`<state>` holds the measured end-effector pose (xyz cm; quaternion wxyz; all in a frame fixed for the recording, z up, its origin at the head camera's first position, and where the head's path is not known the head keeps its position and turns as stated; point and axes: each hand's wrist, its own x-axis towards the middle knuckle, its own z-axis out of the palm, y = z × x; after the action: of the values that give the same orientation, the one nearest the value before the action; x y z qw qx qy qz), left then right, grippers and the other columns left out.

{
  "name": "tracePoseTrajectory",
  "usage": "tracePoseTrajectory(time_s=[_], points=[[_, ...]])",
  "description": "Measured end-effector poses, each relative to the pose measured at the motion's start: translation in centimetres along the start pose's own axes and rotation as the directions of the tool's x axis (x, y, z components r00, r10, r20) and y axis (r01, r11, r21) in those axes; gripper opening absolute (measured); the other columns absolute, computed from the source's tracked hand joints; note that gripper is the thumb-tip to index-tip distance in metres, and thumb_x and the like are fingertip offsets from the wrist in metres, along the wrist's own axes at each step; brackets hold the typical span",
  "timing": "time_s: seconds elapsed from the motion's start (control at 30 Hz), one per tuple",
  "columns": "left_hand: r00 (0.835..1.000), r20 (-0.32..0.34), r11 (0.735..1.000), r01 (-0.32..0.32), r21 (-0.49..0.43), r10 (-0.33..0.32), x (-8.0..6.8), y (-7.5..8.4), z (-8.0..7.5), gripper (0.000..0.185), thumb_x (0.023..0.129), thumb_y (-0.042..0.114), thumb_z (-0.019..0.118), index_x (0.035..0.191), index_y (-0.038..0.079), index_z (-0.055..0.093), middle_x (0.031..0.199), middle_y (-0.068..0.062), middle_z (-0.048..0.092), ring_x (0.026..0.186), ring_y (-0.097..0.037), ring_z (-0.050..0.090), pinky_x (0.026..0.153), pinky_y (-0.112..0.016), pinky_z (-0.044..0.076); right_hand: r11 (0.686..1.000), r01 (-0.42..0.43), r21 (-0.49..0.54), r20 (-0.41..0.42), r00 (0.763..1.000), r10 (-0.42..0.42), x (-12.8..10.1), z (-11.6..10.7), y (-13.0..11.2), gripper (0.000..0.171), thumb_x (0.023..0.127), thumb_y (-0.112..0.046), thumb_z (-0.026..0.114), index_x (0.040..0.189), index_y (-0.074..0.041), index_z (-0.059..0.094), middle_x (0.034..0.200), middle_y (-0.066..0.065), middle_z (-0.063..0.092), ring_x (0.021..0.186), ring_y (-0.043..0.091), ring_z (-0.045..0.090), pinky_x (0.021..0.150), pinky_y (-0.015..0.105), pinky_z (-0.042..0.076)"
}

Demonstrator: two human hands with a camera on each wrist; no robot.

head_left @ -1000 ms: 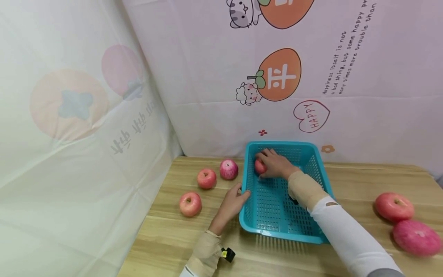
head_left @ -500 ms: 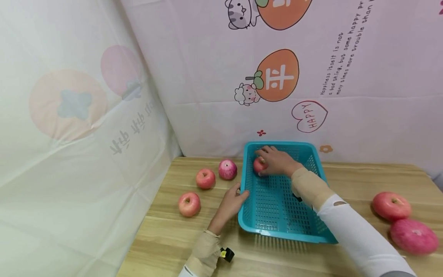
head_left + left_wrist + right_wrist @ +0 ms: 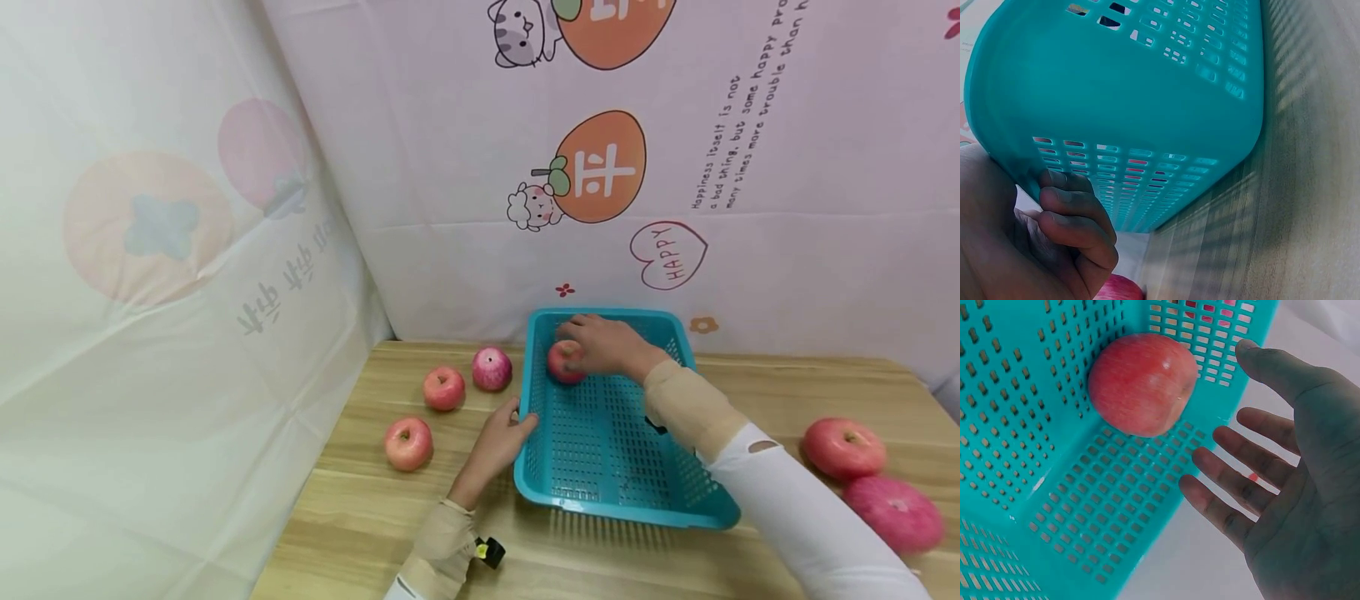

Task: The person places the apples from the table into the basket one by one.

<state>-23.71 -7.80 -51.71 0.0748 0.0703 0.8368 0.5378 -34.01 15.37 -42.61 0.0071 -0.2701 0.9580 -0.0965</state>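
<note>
Logged from my station. A turquoise basket (image 3: 626, 514) sits on the wooden surface (image 3: 330, 533) by its back edge, below the printed cloth (image 3: 457, 142). One red apple (image 3: 1142, 385) lies inside, in the basket's far-left corner.

Left hand (image 3: 495, 442): I have it gripping the basket's left rim, fingers curled against the outer wall. Right hand (image 3: 603, 343): wide, fingers extended, thumb apart; my right wrist view shows a gap between it and the apple.

Left of the basket, from the surface's back edge forward along its left edge: a streaked pink fruit (image 3: 492, 369), a small red apple (image 3: 444, 388), a paler apple (image 3: 408, 443). Toward the surface's right edge: a large red apple (image 3: 844, 448), with a mottled pink fruit (image 3: 894, 514) just beside it, nearer the front.
</note>
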Motion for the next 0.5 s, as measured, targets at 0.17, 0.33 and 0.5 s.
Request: tracePoseTrajectory(time_s=[0.17, 0.33, 0.5], points=[[1.0, 0.005, 1.0, 0.003, -0.005, -0.003, -0.1, 0.0, 0.1, 0.041, 0.107, 0.036, 0.057, 0.133, 0.006, 0.063, 0.114, -0.015, 0.072, 0.095, -0.02, 0.069, 0.083, -0.039, 0.058, 1.0, 0.009, -0.013, -0.01, 1.0, -0.009, -0.8, -0.7, 0.1, 0.054, 0.099, -0.032, 0.075, 0.147, -0.009, 0.062, 0.152, 0.02, 0.06, 0.136, 0.042, 0.06, 0.106, 0.061, 0.053], [1.0, 0.007, 1.0, 0.008, -0.011, -0.008, -0.2, 0.1, 0.1, 0.043, 0.107, 0.037, 0.057, 0.136, 0.006, 0.063, 0.118, -0.017, 0.072, 0.099, -0.023, 0.07, 0.084, -0.042, 0.06, 0.998, 0.032, -0.051, -0.032, 0.999, -0.034, -1.6, -1.3, 0.3, 0.053, 0.101, -0.033, 0.074, 0.146, -0.007, 0.062, 0.15, 0.021, 0.061, 0.133, 0.042, 0.061, 0.102, 0.06, 0.055], [1.0, 0.006, 1.0, 0.007, -0.009, -0.007, -0.2, 0.1, 0.1, 0.043, 0.107, 0.037, 0.057, 0.136, 0.006, 0.063, 0.117, -0.016, 0.071, 0.098, -0.023, 0.07, 0.083, -0.04, 0.06, 0.997, 0.034, -0.076, -0.035, 0.999, -0.036, -2.4, -1.8, 0.4, 0.052, 0.099, -0.035, 0.075, 0.142, -0.007, 0.065, 0.145, 0.018, 0.066, 0.131, 0.04, 0.063, 0.102, 0.058, 0.056]])
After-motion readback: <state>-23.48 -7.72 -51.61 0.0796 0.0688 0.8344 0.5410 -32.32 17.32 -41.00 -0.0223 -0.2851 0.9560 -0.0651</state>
